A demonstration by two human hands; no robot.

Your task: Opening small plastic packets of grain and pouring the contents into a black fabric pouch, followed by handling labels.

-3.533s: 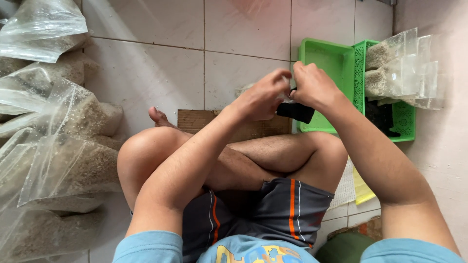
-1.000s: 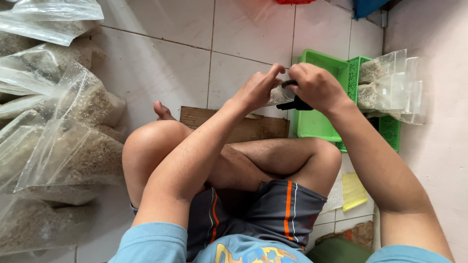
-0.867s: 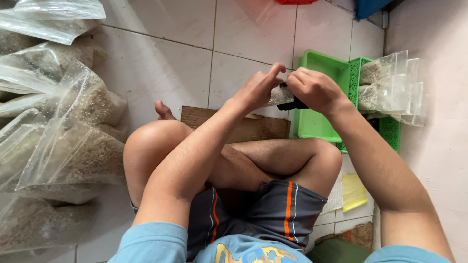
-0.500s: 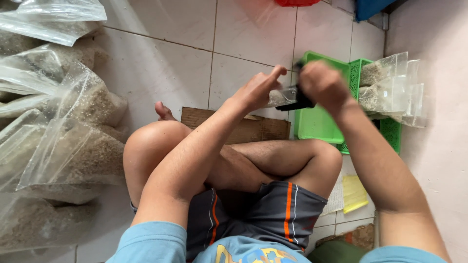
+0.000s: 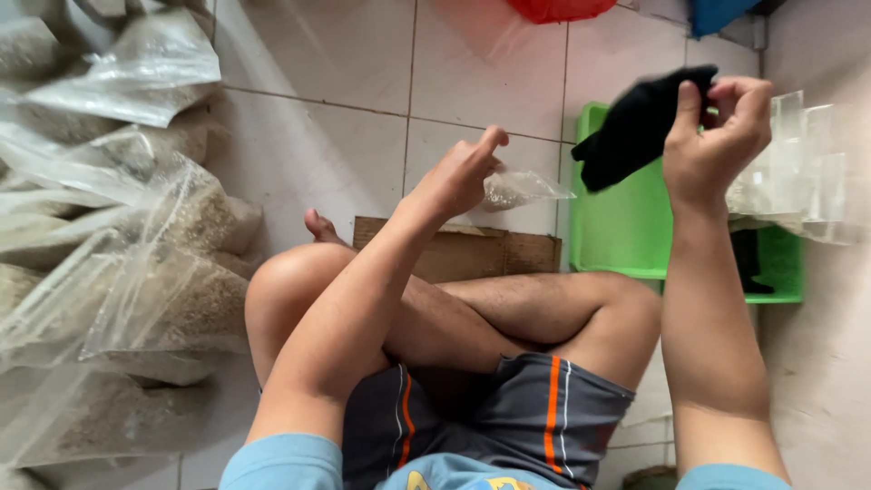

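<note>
The left hand (image 5: 458,177) is closed around the top of a small clear plastic bag of pale grain (image 5: 519,189), which juts out from under its fingers, with the forefinger pointing up. The right hand (image 5: 717,136) pinches a blurred black handheld tool (image 5: 635,127) between thumb and curled fingers, raised above a green plastic tray (image 5: 626,227).

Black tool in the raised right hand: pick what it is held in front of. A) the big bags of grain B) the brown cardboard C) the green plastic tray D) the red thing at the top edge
C: the right hand lifts the black tool so that it overlaps the green plastic tray, clear of the other three.
</note>
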